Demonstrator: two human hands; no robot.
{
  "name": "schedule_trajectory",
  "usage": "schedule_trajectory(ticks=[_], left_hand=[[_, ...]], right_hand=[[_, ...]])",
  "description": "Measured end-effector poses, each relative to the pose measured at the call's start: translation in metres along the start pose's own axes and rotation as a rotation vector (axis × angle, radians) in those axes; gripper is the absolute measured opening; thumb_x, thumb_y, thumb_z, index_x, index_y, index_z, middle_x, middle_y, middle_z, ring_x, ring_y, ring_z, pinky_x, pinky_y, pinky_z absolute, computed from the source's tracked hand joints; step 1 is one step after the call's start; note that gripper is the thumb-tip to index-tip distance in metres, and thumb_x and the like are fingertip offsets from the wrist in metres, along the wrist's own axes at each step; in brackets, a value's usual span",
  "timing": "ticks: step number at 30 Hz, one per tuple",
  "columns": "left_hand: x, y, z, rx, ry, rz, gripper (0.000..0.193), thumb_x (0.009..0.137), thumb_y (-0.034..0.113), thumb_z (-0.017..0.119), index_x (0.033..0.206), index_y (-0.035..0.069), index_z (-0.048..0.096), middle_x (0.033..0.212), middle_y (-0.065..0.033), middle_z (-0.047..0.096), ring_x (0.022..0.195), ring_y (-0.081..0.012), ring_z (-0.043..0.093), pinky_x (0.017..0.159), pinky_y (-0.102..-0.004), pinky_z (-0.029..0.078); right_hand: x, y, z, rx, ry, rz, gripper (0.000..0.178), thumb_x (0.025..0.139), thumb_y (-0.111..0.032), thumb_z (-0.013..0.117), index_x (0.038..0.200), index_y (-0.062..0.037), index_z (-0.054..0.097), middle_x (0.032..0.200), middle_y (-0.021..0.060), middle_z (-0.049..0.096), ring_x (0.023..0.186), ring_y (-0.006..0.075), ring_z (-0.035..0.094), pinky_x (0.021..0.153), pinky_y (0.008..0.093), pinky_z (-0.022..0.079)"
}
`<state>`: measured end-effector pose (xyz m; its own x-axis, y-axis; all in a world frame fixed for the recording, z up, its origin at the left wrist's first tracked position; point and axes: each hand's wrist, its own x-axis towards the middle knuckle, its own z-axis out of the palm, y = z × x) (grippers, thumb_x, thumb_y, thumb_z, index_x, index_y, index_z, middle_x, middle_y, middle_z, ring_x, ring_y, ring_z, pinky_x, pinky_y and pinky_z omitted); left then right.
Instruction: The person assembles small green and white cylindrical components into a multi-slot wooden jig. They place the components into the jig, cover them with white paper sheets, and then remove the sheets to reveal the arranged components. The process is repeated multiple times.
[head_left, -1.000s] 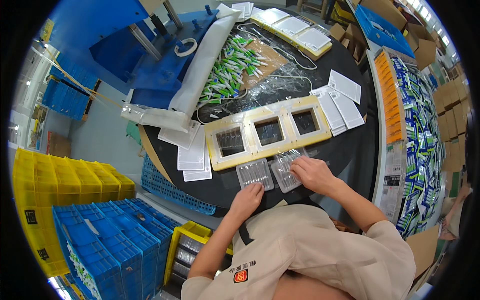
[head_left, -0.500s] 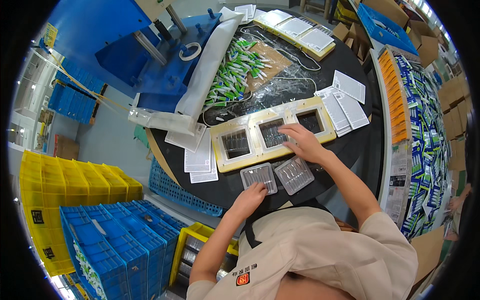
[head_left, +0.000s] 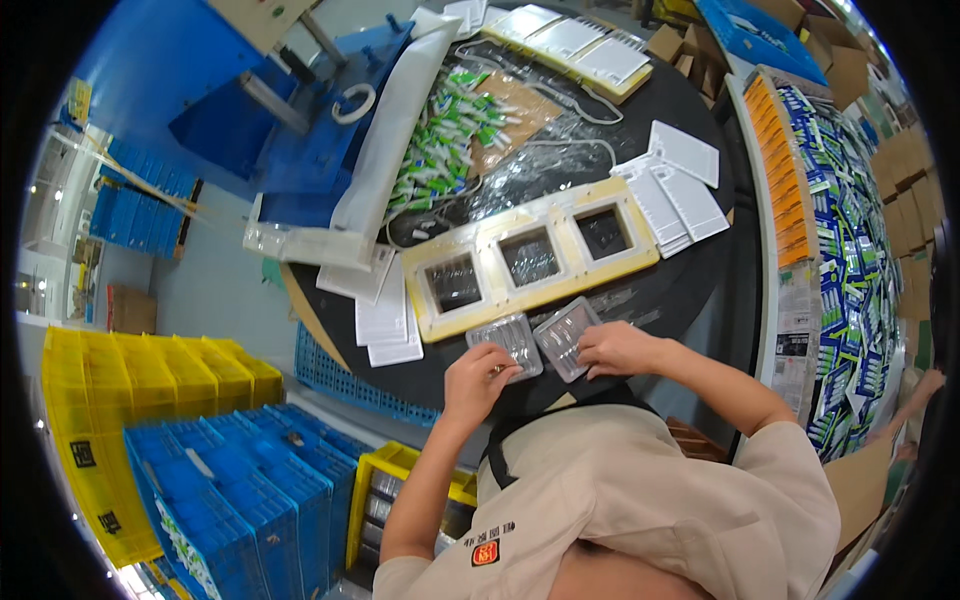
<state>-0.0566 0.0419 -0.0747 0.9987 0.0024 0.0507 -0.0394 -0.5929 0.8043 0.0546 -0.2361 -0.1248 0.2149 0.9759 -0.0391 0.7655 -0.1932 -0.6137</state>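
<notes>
Two clear plastic blister trays with ribbed hollows lie side by side at the table's front edge. My left hand [head_left: 476, 380] is closed at the near left corner of the left tray [head_left: 512, 338]. The right tray [head_left: 562, 335] is tilted, its right edge pinched in the fingers of my right hand [head_left: 622, 350]. Just beyond them lies a cream and yellow frame [head_left: 492, 250] with three square openings; neither hand touches it.
White printed cards [head_left: 682, 200] lie at both ends of the frame. Behind it are a heap of green and white tubes [head_left: 440, 140] and a second frame [head_left: 570, 48] topped with cards. A blue machine [head_left: 300, 150] stands left; yellow crates [head_left: 170, 370] and blue crates [head_left: 240, 480] are lower left.
My right hand has come back from the frame's middle opening to the right tray and taken its edge. That tray has shifted left and tilted. My left hand stays at the left tray.
</notes>
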Motion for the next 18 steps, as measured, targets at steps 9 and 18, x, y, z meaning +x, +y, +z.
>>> schedule_trajectory(ticks=[9, 18], left_hand=[[0.159, 0.047, 0.148, 0.532, 0.037, 0.491, 0.015, 0.094, 0.008, 0.055, 0.107, 0.001, 0.062, 0.133, -0.0172, 0.062, 0.132, -0.0376, 0.053, 0.112, -0.0532, 0.04], [0.16, 0.017, 0.152, 0.535, -0.075, 0.454, 0.04, 0.096, 0.032, 0.065, 0.126, 0.007, 0.06, 0.146, -0.0159, 0.053, 0.141, -0.0337, 0.045, 0.12, -0.0562, 0.027]], right_hand=[[-0.043, -0.016, -0.004, 0.034, 0.428, 0.248, 0.011, 0.091, -0.017, 0.067, 0.095, -0.0068, 0.071, 0.09, 0.0093, 0.066, 0.087, 0.03, 0.066, 0.076, 0.0401, 0.054], [-0.054, 0.063, -0.069, -0.112, 0.807, 0.461, 0.027, 0.087, -0.01, 0.072, 0.113, -0.004, 0.067, 0.11, 0.0154, 0.067, 0.102, 0.0343, 0.064, 0.086, 0.0419, 0.053]])
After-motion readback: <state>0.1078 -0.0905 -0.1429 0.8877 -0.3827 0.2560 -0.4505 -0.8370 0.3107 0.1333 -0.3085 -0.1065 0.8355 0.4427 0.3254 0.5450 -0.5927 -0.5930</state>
